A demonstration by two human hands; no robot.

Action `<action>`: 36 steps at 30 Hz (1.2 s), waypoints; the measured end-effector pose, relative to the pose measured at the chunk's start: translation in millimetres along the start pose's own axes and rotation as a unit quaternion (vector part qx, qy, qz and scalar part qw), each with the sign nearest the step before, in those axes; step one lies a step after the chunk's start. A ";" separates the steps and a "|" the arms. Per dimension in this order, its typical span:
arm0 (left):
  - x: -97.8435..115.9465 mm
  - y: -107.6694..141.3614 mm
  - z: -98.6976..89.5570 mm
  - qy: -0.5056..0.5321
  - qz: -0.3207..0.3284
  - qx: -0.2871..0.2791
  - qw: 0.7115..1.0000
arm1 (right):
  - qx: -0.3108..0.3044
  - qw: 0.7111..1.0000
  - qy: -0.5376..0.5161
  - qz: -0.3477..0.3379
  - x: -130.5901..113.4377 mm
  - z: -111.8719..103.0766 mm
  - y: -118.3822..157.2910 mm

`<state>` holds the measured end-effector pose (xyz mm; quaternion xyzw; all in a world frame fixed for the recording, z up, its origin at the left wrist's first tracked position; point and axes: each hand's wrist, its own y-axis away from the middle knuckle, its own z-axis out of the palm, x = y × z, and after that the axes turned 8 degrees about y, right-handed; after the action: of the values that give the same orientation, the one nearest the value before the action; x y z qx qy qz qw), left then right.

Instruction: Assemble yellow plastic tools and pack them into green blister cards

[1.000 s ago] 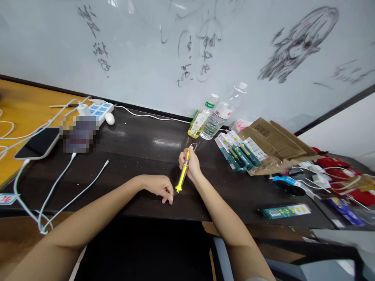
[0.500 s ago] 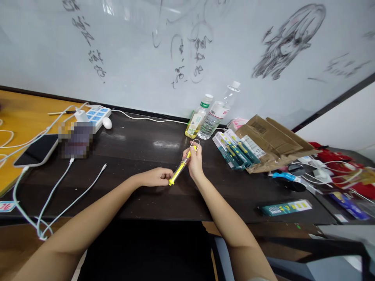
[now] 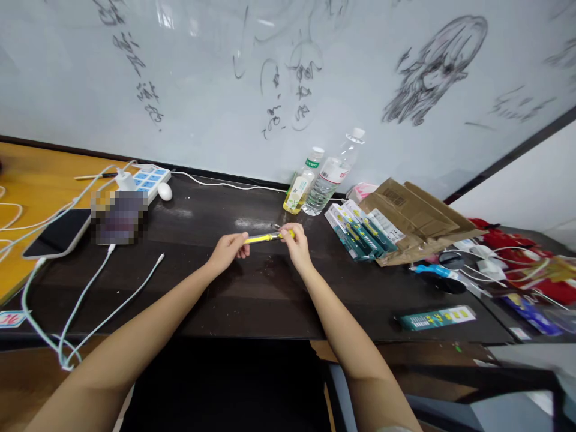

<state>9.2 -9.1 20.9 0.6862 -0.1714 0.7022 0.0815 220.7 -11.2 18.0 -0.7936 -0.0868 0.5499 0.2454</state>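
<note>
A thin yellow tubular spring scale (image 3: 263,238) lies nearly level between my two hands, above the dark desk. My left hand (image 3: 227,251) pinches its left end between thumb and fingers. My right hand (image 3: 297,247) grips the yellow right end, its fingers bent around it. A small metal hook or loop (image 3: 276,226) shows just above the right fingertips, partly blurred.
Behind my hands stand a tea bottle (image 3: 300,183) and a water bottle (image 3: 330,174). To the right are teal boxes (image 3: 360,231), a brown cardboard box (image 3: 414,216) and another teal box (image 3: 436,318). Phones, cables and a power strip (image 3: 153,180) lie left.
The spring scale has turned from a steep slant to nearly level. My left hand has moved up and now holds its left end; my right hand stays on the other end.
</note>
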 end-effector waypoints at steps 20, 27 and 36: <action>-22.8 2.1 14.0 0.071 -0.057 -0.087 0.992 | -0.192 0.981 -0.020 0.026 -7.1 31.5 32.9; -17.8 3.8 19.0 0.199 -0.114 -0.041 0.973 | -0.240 0.952 0.188 -0.030 -19.6 25.7 38.0; -21.5 1.3 18.5 0.239 -0.121 -0.002 0.963 | -0.141 0.921 0.364 0.007 -32.0 2.4 23.0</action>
<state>27.0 -14.2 -0.6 0.5136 -0.0639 0.8306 0.2055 203.2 -43.4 32.8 -0.9660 -0.0628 0.2074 0.1413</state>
